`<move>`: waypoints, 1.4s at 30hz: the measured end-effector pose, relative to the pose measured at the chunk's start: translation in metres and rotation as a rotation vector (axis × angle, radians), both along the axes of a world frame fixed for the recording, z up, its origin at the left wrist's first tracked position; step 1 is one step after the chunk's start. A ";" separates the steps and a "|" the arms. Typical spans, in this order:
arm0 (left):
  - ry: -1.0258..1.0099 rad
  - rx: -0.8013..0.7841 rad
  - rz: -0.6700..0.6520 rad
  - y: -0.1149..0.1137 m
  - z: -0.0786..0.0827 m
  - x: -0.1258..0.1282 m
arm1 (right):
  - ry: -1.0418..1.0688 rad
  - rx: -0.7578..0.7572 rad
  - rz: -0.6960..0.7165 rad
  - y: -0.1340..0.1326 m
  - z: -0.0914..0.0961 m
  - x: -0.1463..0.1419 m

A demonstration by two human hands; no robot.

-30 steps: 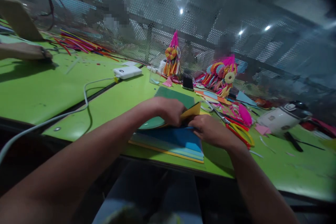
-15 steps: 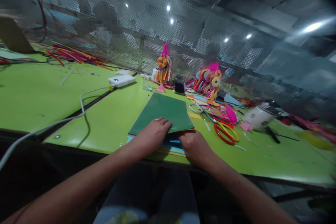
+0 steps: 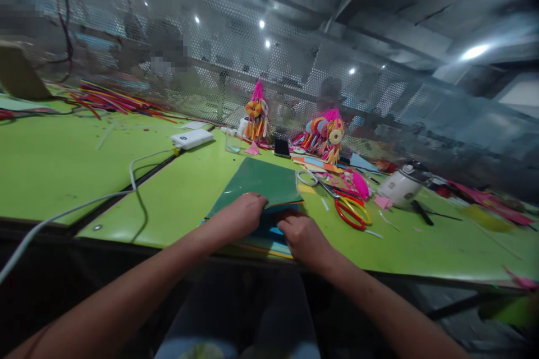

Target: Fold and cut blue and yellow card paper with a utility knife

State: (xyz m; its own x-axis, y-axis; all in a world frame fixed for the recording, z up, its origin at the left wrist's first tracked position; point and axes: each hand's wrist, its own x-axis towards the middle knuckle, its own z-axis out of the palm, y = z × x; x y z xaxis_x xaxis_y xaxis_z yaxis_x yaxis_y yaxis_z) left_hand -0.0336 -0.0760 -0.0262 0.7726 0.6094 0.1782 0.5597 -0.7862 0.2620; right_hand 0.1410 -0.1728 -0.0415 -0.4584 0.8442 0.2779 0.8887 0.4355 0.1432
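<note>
A dark green sheet lies on top of a stack on the table, its near edge lifted. My left hand is closed on that near edge, fingers curled over it. Below the raised edge, blue and yellow-edged sheets show. My right hand is at the stack's near right side, fingers bent and closed, their tips under the green sheet. What those fingertips hold is hidden. Right of the stack lie scissors with red and yellow handles and another pair with white handles.
The green table carries a white power bank with a cable running left. Behind stand tasselled pink ornaments and a phone. A white container with a dark lid sits at right, among paper scraps. A perforated screen rises behind.
My left hand has curled over the near edge of the green sheet and raised it, widening the gap. My right fingers have drawn back slightly from under it. The view has shifted slightly.
</note>
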 end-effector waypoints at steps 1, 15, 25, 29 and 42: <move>0.032 -0.010 0.015 0.001 0.003 0.000 | -0.002 -0.007 0.004 0.002 0.001 -0.002; 0.026 0.061 0.176 0.004 0.000 0.001 | 0.057 -0.005 0.081 0.006 0.004 -0.013; 0.054 0.065 0.286 0.005 0.023 -0.005 | -0.079 -0.012 0.089 -0.006 0.022 -0.045; 0.039 0.076 0.279 0.005 0.015 -0.007 | -0.078 -0.035 0.090 -0.017 0.025 -0.045; 0.094 0.015 0.204 -0.001 0.012 -0.013 | 0.198 -0.196 0.269 -0.104 0.049 -0.012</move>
